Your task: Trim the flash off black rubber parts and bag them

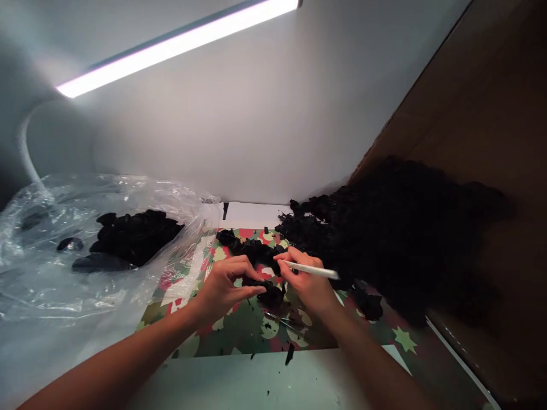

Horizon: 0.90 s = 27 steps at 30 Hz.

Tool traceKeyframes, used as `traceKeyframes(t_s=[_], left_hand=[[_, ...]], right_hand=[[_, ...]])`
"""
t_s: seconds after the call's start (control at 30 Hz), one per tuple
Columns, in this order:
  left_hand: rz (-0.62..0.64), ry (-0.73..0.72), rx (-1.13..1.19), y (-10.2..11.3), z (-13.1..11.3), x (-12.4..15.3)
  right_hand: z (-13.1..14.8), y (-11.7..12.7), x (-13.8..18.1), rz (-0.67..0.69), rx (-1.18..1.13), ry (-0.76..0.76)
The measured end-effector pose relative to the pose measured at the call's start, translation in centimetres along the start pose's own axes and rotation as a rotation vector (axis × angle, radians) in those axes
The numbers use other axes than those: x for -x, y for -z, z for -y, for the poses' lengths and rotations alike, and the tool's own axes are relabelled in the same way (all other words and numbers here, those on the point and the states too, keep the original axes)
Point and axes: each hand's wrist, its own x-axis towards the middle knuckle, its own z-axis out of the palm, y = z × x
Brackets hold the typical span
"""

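My left hand (226,287) is closed in a pinch on a small black crinkled piece (267,290) just above the patterned sheet (239,333). My right hand (305,279) is closed round a thin white stick (314,270), held like a pen, its near end at the black piece. Both hands meet over the middle of the sheet. A row of similar black pieces (250,247) lies just beyond the fingers.
A large heap of black pieces (397,239) fills the right side against a brown wall. A clear plastic bag (85,256) holding more black pieces lies at left. Black scraps dot the pale table edge (256,381). A strip light (179,42) glows overhead.
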Motion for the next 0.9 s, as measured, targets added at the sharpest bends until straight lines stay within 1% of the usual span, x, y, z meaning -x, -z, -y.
traceKeyframes(t_s=[0.1, 0.17, 0.3, 0.37, 0.47, 0.6, 0.67, 0.77, 0.9], left_hand=[[-0.029, -0.005, 0.053, -0.1, 0.0, 0.1], [-0.060, -0.003, 0.049, 0.0, 0.2, 0.0], [-0.104, 0.003, 0.005, 0.2, 0.5, -0.1], [-0.105, 0.012, 0.001, 0.3, 0.5, -0.2], [-0.108, 0.055, 0.084, 0.2, 0.6, -0.2], [-0.111, 0.184, 0.332, 0.0, 0.8, -0.2], [-0.115, 0.230, 0.414, -0.2, 0.9, -0.1], [-0.122, 0.247, 0.454, -0.2, 1.0, -0.1], [-0.129, 0.209, 0.370, -0.2, 0.8, -0.3]], right_hand=[[0.1, 0.6, 0.0, 0.023, -0.300, -0.108], [0.5, 0.4, 0.2, 0.040, -0.414, -0.159], [1.7, -0.3, 0.6, 0.161, -0.453, -0.225], [2.2, -0.5, 0.7, 0.186, -0.502, -0.253], [2.8, -0.6, 0.8, 0.163, -0.614, -0.305], [3.4, -0.4, 1.0, 0.136, -0.748, -0.335], [3.5, -0.3, 1.1, 0.134, -0.799, -0.352], [3.7, -0.2, 1.1, 0.136, -0.854, -0.383], [3.6, -0.6, 1.0, 0.149, -0.920, -0.442]])
